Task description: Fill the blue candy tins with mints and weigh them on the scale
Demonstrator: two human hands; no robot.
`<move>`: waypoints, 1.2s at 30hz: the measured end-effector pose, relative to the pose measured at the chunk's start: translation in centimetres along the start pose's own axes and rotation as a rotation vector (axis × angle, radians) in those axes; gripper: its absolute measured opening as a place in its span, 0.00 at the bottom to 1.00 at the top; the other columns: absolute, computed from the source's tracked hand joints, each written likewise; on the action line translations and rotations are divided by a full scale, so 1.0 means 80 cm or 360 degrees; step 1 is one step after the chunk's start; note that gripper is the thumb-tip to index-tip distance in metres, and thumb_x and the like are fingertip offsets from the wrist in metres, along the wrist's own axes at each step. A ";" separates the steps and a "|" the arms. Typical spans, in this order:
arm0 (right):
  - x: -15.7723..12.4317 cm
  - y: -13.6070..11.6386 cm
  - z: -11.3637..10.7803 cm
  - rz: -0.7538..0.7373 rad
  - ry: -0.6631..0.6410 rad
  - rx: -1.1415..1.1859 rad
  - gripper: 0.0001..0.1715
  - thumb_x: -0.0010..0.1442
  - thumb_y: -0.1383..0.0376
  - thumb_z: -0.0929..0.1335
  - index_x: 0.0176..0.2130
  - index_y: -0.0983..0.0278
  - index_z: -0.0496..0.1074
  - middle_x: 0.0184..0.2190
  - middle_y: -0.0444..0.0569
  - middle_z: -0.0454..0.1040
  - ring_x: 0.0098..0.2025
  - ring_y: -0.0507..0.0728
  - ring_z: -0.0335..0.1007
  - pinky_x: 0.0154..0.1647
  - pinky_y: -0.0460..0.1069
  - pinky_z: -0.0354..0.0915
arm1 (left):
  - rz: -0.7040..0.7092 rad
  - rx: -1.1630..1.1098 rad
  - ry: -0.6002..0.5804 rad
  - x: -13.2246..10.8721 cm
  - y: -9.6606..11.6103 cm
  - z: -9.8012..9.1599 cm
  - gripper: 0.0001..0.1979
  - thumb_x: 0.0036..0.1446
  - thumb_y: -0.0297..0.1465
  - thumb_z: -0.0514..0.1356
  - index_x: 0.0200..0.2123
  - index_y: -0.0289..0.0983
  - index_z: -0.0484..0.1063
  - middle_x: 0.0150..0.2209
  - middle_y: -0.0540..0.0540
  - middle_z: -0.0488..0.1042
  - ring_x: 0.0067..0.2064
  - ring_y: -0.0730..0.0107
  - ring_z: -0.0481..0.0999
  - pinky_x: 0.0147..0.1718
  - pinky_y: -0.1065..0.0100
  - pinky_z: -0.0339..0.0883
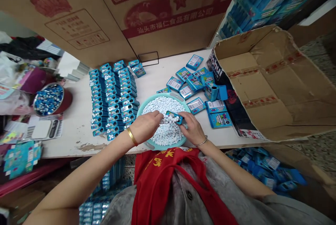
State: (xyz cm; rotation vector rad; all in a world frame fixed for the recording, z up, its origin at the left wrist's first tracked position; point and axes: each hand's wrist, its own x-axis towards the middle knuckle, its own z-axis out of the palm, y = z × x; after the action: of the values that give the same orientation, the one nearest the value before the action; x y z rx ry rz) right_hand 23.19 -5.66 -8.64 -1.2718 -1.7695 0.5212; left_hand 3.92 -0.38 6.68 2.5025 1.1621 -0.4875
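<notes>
Over a pale turquoise basin full of small white candies, both my hands are close together. My right hand grips a small blue candy box, its open end turned toward the left. The fingers of my left hand are pinched on what looks like a small scoop, mostly hidden under heaped white candies, right at the box's opening. To the left, rows of open blue boxes stand upright, several with white candies showing at the top.
Loose blue boxes lie right of the basin, beside a large open carton. A tall cardboard box walls off the back. At left are a red tub of shiny wrapped pieces and a white scale. More boxes lie below the table.
</notes>
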 end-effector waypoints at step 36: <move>0.091 0.211 -0.059 0.0257 0.0193 -0.1494 0.21 0.60 0.55 0.60 0.43 0.65 0.70 0.57 0.71 0.65 0.67 0.78 0.45 0.59 0.77 0.42 | -0.0770 -0.0058 0.0649 0.200 -0.339 0.012 0.13 0.58 0.33 0.60 0.46 0.39 0.68 0.47 0.42 0.69 0.46 0.60 0.73 0.43 0.66 0.66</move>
State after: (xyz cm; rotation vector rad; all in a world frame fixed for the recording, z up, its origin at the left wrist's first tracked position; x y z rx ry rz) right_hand 35.59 6.85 -15.69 -2.0260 -1.8641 -0.3706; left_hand -7.66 26.30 -5.50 2.3417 1.9286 -0.0587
